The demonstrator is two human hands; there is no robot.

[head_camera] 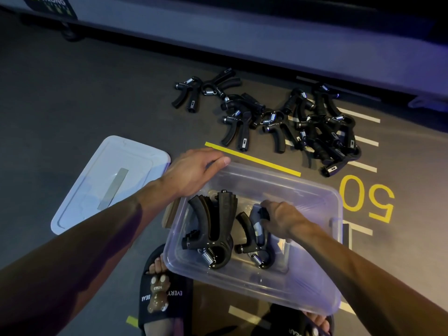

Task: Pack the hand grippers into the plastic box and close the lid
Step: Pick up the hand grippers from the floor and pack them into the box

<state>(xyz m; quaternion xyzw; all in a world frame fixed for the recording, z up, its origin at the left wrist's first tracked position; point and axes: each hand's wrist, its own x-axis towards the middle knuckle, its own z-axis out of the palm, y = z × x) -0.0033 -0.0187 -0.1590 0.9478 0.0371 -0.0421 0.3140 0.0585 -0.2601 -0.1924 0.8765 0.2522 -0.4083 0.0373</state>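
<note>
A clear plastic box (315, 190) stands open on the dark floor in front of me. Inside it lie black hand grippers: a pair stacked at the left (213, 229) and one at the right (252, 241). My right hand (281, 219) is inside the box, its fingers closed on the handle of the right-hand gripper. My left hand (194, 170) rests on the box's far left corner, gripping the rim. Several more black hand grippers (322, 127) lie in a loose pile on the floor beyond the box. The box's lid (109, 183) lies flat to the left.
Yellow tape (252, 158) and a painted "50" (366, 197) mark the floor beside the box. My feet in black slides (164, 294) are under the box's near edge. A pale raised ledge (242, 40) runs along the back.
</note>
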